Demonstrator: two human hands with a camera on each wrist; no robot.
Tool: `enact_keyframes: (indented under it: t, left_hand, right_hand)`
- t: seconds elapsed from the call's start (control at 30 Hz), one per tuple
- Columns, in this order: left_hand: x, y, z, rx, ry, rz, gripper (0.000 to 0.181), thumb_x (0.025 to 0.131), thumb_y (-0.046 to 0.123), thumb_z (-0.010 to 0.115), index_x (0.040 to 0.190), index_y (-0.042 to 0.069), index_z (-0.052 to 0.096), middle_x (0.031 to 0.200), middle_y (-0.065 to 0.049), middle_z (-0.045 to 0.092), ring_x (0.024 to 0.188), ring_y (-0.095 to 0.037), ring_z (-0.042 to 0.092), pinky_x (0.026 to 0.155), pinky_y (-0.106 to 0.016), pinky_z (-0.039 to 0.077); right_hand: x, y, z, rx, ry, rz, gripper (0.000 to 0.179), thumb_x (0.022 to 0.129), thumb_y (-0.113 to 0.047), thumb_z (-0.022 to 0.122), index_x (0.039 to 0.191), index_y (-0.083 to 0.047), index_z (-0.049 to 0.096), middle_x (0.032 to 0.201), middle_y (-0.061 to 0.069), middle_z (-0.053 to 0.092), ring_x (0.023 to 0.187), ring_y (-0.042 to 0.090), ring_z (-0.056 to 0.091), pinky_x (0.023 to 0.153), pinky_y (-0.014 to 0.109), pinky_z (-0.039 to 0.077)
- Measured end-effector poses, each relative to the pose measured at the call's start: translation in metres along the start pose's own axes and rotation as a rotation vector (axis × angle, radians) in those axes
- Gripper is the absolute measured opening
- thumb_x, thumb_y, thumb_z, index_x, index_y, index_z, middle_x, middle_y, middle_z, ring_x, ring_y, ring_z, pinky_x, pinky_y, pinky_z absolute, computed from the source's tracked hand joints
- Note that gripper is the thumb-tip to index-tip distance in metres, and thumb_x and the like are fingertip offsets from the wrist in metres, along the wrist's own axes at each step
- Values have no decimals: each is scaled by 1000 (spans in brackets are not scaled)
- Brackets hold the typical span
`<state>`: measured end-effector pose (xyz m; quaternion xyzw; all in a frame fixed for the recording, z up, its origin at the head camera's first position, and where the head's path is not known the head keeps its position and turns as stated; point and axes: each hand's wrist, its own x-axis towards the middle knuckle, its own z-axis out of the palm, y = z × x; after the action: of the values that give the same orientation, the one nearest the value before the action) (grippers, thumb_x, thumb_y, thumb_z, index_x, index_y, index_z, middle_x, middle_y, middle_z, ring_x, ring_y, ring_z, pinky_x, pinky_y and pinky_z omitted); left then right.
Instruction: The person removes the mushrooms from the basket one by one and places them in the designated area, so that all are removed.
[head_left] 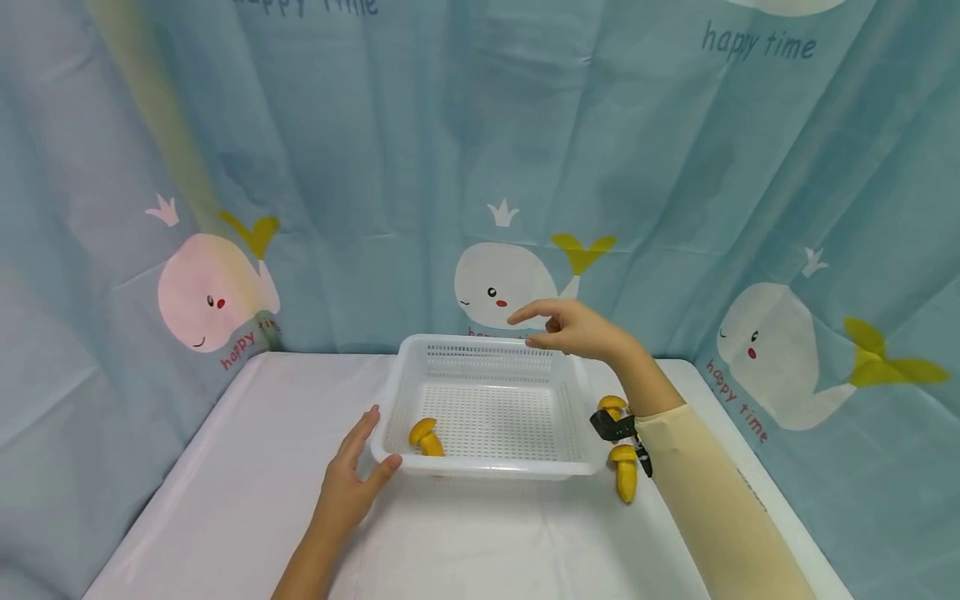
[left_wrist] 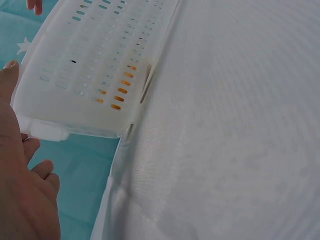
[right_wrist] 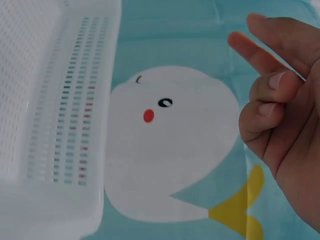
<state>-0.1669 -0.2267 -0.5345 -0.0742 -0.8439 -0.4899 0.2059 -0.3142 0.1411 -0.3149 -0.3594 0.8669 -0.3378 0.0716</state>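
Observation:
A white plastic basket (head_left: pixel 487 468) with slotted sides stands on the table. One yellow toy mushroom (head_left: pixel 426 437) lies at its near left corner. My left hand (head_left: pixel 351 479) is at that corner, its thumb touching the rim and its relaxed fingers along the left side; in the left wrist view the hand (left_wrist: pixel 25 170) is beside the basket wall (left_wrist: pixel 75 107). Above the far right rim hovers my right hand (head_left: pixel 573 329), thumb and index finger apart, holding nothing. The right wrist view shows the hand (right_wrist: pixel 285 100) away from the basket, its other fingers loosely bent.
To the basket's right lie a yellow mushroom (head_left: pixel 626 473) and another mushroom (head_left: pixel 612 403) partly hidden by the black wrist strap (head_left: pixel 613 426). A white cloth (head_left: pixel 480 542) covers the table. Behind it hangs a blue curtain (head_left: pixel 360 183) printed with whales.

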Motion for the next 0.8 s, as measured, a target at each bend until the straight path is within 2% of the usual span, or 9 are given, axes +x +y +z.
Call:
enact_keyframes:
  t: [0.03, 0.07, 0.17, 0.23, 0.27, 0.33, 0.5, 0.57, 0.8]
  left_hand:
    - [0, 0, 1, -1, 1, 2, 82, 88, 24, 83, 158, 24, 41, 164, 5, 37, 152, -29, 34, 116, -67, 33]
    - [0, 1, 1, -2, 2, 4, 82, 88, 24, 83, 158, 24, 42, 164, 5, 37, 152, -28, 34, 116, -66, 34]
    - [-1, 1, 3, 1, 3, 6, 80, 88, 26, 83, 157, 24, 43, 164, 5, 38, 152, -26, 34, 116, -64, 35]
    - [-2, 0, 4, 1, 3, 9, 80, 88, 25, 83, 157, 24, 43, 163, 3, 39, 152, -25, 35, 116, -63, 36]
    - [-2, -1, 4, -1, 2, 12, 80, 88, 25, 83, 157, 24, 43, 164, 2, 39, 152, -25, 35, 115, -63, 37]
    - [-2, -2, 5, -5, -1, 13, 81, 88, 25, 83, 158, 26, 42, 164, 4, 38, 152, -25, 34, 114, -64, 38]
    - [-1, -3, 4, 24, 10, 22, 81, 88, 26, 83, 157, 25, 43, 163, 7, 38, 152, -24, 35, 114, -61, 39]
    - [0, -2, 2, 45, 18, 24, 81, 87, 26, 84, 157, 23, 43, 163, 5, 40, 151, -24, 36, 114, -59, 38]
    - [0, 0, -1, 39, 27, 26, 80, 86, 20, 84, 156, 19, 45, 162, -3, 42, 151, -31, 36, 113, -65, 37]
  right_hand:
    - [5, 0, 2, -1, -2, 9, 38, 97, -24, 73, 132, -36, 67, 63, 4, 48, 49, 20, 38, 49, 30, 42]
    - [9, 1, 4, -3, -2, 15, 38, 97, -24, 74, 132, -36, 67, 70, 1, 55, 49, 20, 38, 50, 30, 42]
    - [20, 1, 11, 5, -19, 25, 37, 96, -22, 74, 131, -34, 68, 118, -2, 70, 50, 18, 35, 53, 29, 43]
    - [27, 1, 16, 9, -36, 42, 37, 96, -23, 75, 130, -34, 68, 152, -3, 53, 50, 17, 34, 53, 28, 43]
    - [30, 1, 19, 5, -45, 50, 36, 96, -24, 75, 130, -34, 68, 158, -3, 46, 50, 17, 34, 53, 28, 44]
    - [37, 2, 22, -4, -60, 66, 36, 96, -24, 74, 129, -35, 69, 162, 0, 41, 50, 17, 35, 52, 28, 44]
    - [56, 5, 34, -11, -112, 70, 34, 97, -21, 73, 129, -33, 70, 147, -2, 58, 52, 16, 39, 51, 28, 44]
    - [63, 5, 41, 0, -144, 62, 34, 97, -19, 73, 129, -30, 70, 139, -4, 63, 53, 16, 40, 51, 27, 44]
    - [86, 6, 68, 48, -236, 29, 35, 95, -16, 74, 127, -31, 71, 138, -9, 63, 52, 16, 40, 49, 25, 42]
